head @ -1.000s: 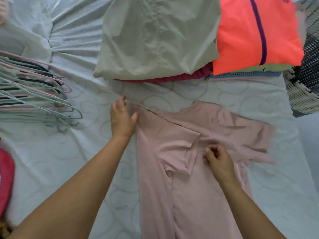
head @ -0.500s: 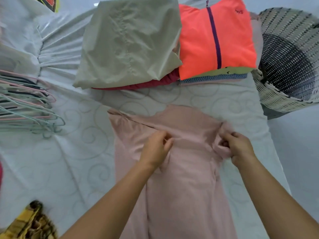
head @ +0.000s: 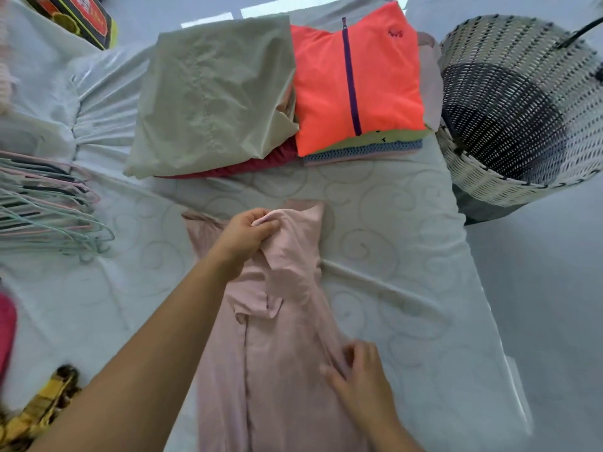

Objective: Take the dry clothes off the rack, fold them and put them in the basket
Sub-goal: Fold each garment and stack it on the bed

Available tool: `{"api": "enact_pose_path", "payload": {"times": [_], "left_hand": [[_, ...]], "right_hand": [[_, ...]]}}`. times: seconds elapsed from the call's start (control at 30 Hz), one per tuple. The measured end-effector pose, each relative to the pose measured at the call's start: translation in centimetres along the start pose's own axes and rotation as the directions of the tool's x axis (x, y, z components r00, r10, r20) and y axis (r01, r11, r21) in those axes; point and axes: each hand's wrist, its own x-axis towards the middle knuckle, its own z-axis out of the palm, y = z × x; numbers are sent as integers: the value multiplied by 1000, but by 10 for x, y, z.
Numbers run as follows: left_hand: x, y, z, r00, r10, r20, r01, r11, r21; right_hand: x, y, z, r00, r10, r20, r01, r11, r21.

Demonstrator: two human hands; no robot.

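We get bright, even, cool daylight with only soft shadows. There's sheen on the bed sheet (head: 98,102) top left. Wide-angle bending warps the basket (head: 522,109) at the edge. The right hand (head: 359,376) is slightly motion-blurred, and the left edge is smeared.
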Motion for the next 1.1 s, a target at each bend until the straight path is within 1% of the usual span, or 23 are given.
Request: {"api": "enact_pose_path", "payload": {"times": [0.03,0.07,0.13,0.2,0.23,0.27,0.33,0.37,0.43,0.47,0.5,0.57,0.63,0.67,0.73,0.77,0.8,0.87,0.93,0.97,1.0,1.03,1.1], "left_hand": [[-2,-4,-4,999,14,-29,-14,1000,9],[-3,-8,-9,997,15,-71,-14,1000,22],[-3,-15,-17,989,0,-146,3,1000,24],[-1,-22,-26,985,8,-171,0,999,47],[1,-25,-31,985,19,-170,-7,998,69],[3,-26,-34,986,29,-162,-16,996,82],[7,-27,-43,988,49,-144,-39,997,73],[8,-27,-49,987,59,-148,-51,997,58],[13,-31,-66,979,78,-190,-72,997,40],[15,-37,-76,972,65,-226,-61,998,25],[16,-45,-85,965,20,-261,-22,1000,-7],[12,-72,-98,952,-137,-274,115,989,-97],[2,-106,-103,941,-257,-220,235,964,-122],[-1,-121,-103,941,-272,-201,250,959,-129],[-3,-140,-105,945,-269,-187,232,953,-196],[-4,-143,-104,948,-268,-171,230,950,-212],[-2,-144,-102,952,-269,-147,237,950,-202],[2,-145,-94,962,-244,-124,231,967,-112],[6,-144,-87,966,-196,-170,196,980,-17],[7,-143,-84,961,-178,-210,180,984,-9],[9,-144,-85,954,-167,-247,171,985,-5],[7,-142,-87,952,-145,-270,151,989,0],[-4,-143,-91,958,-123,-259,136,990,30]], "right_hand": [[-12,17,15,1000,-27,7,28,991,-129],[-19,30,23,1000,-16,3,16,978,-210],[-29,45,31,995,-10,-102,-7,986,-166],[-36,54,33,957,-100,-271,65,989,-134],[-40,53,31,945,-95,-313,70,993,-92],[-41,49,24,947,-43,-319,31,999,-43],[-48,41,27,977,-27,-212,11,997,-74],[-54,35,29,974,-54,-218,48,998,-31],[-67,14,42,964,-108,-243,102,994,-37],[-78,5,44,988,-56,-142,49,997,-54],[-80,13,74,993,-51,-105,39,992,-116],[-80,51,127,999,30,21,-22,949,-315],[-84,63,159,979,149,140,-124,978,-169],[-89,58,157,960,184,209,-138,967,-216],[-92,25,137,973,182,143,-130,940,-314],[-95,10,130,977,143,157,-92,952,-293],[-103,-4,117,992,111,60,-90,957,-277],[-106,5,137,996,93,13,-86,955,-285],[-112,-2,141,979,128,159,-66,937,-344],[-117,-3,139,972,87,218,-9,942,-335],[-120,-4,132,969,78,233,0,948,-317],[-116,-4,130,977,111,181,-58,959,-279],[-110,5,120,971,229,71,-221,969,-113]]}}
